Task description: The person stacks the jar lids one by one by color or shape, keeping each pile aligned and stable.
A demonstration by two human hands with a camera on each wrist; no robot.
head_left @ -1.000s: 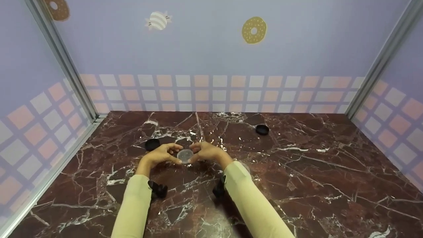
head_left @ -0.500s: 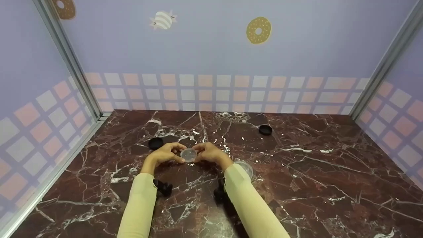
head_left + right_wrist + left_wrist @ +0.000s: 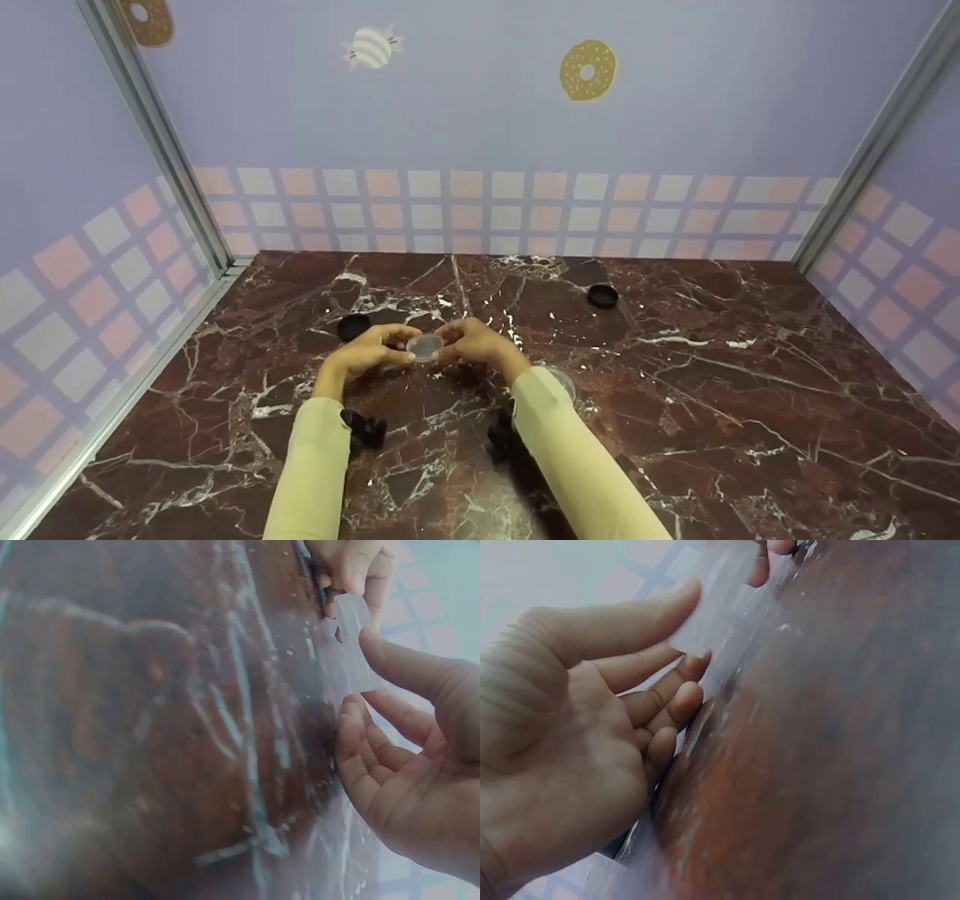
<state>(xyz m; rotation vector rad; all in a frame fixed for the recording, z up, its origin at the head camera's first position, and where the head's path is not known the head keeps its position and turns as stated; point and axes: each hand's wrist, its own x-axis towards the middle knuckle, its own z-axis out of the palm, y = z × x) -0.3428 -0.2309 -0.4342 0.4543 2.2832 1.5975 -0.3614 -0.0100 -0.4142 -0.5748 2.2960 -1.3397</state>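
A small, round, translucent plastic cup (image 3: 424, 348) is held between both hands just above the table near its middle. My left hand (image 3: 369, 349) pinches its left side with thumb and fingers; in the left wrist view the pale cup (image 3: 718, 604) is blurred at the thumb tip. From the other side my right hand (image 3: 474, 343) pinches it too. The right wrist view shows the right thumb on the cup's (image 3: 352, 645) wall, with fingertips below. Just behind the left hand lies a black round lid-like piece (image 3: 353, 326).
A second black round piece (image 3: 602, 295) lies toward the back right. Partly hidden by the right sleeve (image 3: 577, 450) is a clear round dish-like thing (image 3: 562, 382). Patterned walls (image 3: 480, 210) enclose the marbled table (image 3: 750, 390) at the back and sides.
The head view has shifted slightly since the first frame. Both hands keep hold of the cup, which has moved and tilted a little between them. The black pieces stay in place.
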